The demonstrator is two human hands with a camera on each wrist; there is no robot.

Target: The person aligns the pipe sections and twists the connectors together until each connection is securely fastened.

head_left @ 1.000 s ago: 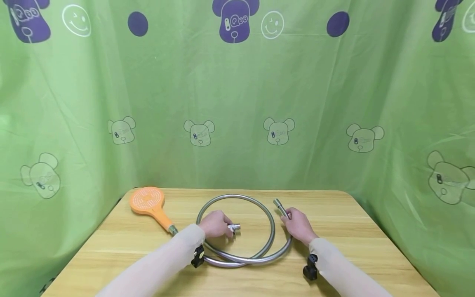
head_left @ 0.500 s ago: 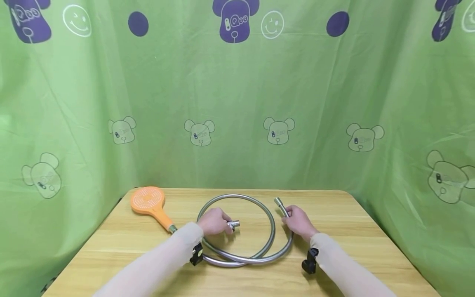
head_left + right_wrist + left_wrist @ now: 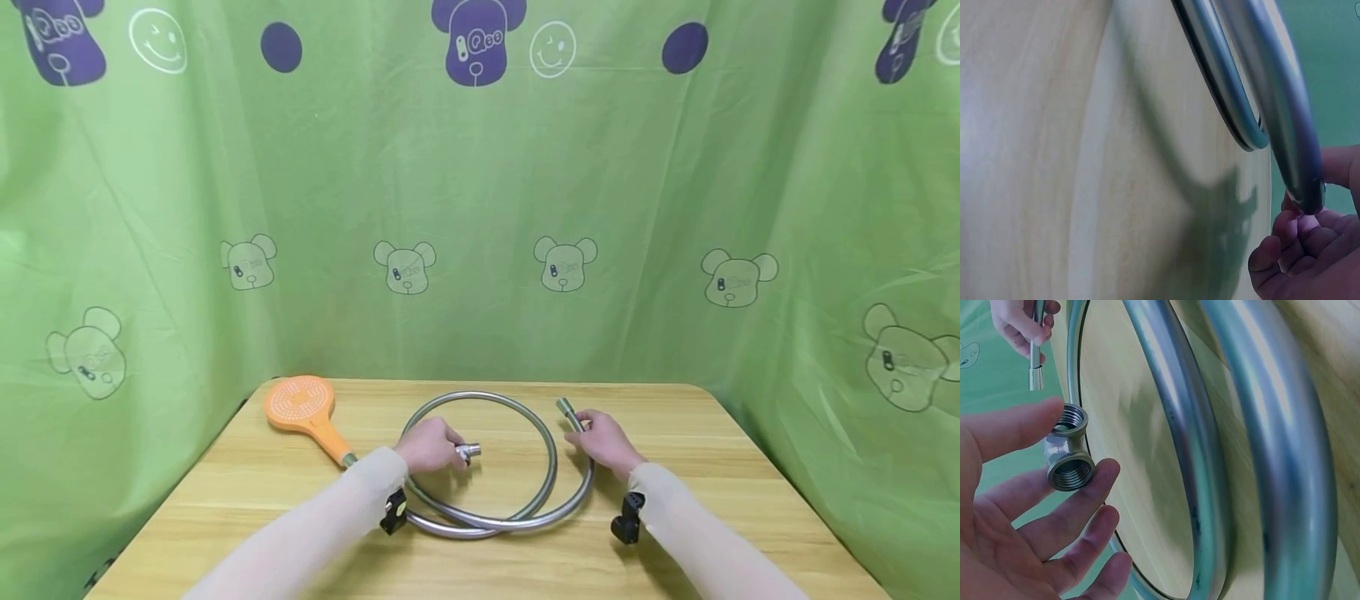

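My left hand [image 3: 431, 446] pinches a small metal pipe tee [image 3: 1066, 447] between thumb and fingertips above the table; two of its threaded openings face the left wrist camera. In the head view a short stub of the tee points right. My right hand [image 3: 606, 443] grips the silvery shower hose [image 3: 553, 454] just behind its free end, fingers curled round it. The metal end nut [image 3: 564, 407] sticks out beyond that hand, pointing up and left, apart from the tee. An orange shower head [image 3: 300, 402] lies at the back left with the hose's other end at its handle.
The hose lies in a wide loop on the wooden table [image 3: 720, 467], around and in front of my left hand. Green patterned curtains [image 3: 480, 333] close in the back and both sides. A small black camera sits on each wrist.
My left hand has shifted slightly left and up with the tee. My right hand has lifted slightly with the hose end. Both grips stay the same.
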